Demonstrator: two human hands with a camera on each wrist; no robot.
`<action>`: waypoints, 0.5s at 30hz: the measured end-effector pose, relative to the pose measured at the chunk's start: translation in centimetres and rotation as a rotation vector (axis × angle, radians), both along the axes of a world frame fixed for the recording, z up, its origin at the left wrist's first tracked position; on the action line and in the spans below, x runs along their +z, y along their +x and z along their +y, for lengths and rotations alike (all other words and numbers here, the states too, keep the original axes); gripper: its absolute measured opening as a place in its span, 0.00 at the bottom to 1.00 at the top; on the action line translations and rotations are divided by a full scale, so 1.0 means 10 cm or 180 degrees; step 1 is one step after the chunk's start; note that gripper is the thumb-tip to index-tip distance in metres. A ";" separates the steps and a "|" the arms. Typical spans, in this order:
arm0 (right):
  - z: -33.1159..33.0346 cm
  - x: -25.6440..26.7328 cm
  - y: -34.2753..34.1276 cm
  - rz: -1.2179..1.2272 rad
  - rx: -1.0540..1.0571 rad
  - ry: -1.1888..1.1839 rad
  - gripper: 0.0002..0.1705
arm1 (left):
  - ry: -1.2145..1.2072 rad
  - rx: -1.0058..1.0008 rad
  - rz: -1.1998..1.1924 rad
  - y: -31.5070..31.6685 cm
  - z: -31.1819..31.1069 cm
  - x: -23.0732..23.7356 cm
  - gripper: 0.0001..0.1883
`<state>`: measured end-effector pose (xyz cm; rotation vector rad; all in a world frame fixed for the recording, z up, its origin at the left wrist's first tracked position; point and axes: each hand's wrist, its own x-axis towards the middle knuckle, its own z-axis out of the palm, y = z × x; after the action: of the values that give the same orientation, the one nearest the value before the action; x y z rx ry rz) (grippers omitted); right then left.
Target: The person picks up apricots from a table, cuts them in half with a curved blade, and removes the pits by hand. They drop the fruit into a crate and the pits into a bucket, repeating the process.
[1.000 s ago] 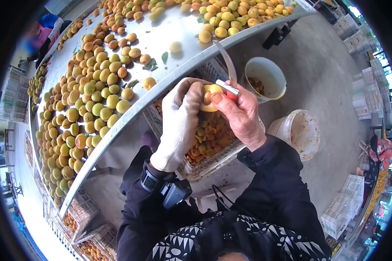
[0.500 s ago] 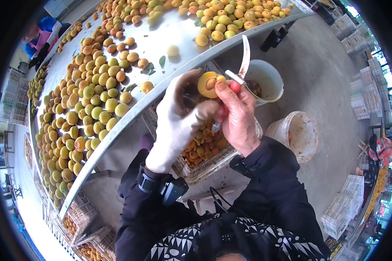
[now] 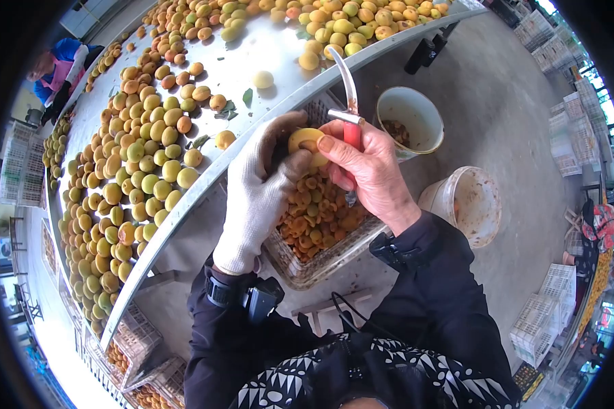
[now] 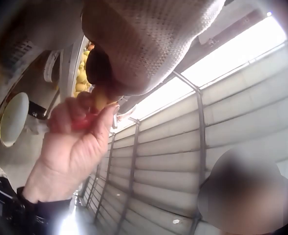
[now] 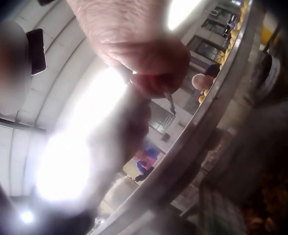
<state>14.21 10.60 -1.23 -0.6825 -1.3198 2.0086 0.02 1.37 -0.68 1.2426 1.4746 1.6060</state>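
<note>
In the head view my left hand (image 3: 252,187), in a white knit glove with darkened fingers, holds a yellow apricot (image 3: 300,139) between thumb and fingers. My bare right hand (image 3: 377,170) grips the red handle of a curved-blade knife (image 3: 352,134), its blade pointing up and away from the fruit. The right thumb reaches to the apricot's right side. In the left wrist view the glove (image 4: 139,44) covers most of the fruit. The right wrist view shows the right hand (image 5: 139,54) from close by, with the fruit hidden.
Below the hands stands a crate (image 3: 303,278) of apricot pieces. A metal table (image 3: 252,58) bearing many whole apricots curves along the left and top. Two buckets, one with scraps (image 3: 426,109) and one stained (image 3: 481,208), stand right. Another person (image 3: 61,68) is across the table.
Half a second ago the apricot showed its cut face with the stone, beside the right thumb. Now it sits lower and further left in the gloved hand, and the knife has shifted left.
</note>
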 end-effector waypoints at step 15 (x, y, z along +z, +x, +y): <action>0.01 -0.02 -0.01 -0.0170 -0.0170 0.0445 0.13 | -0.0246 0.0150 -0.0587 0.22 -0.03 -0.07 0.25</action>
<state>14.14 10.71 -1.40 -0.7029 -1.4428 1.8478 2.18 1.05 -1.42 0.9956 1.4443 1.6315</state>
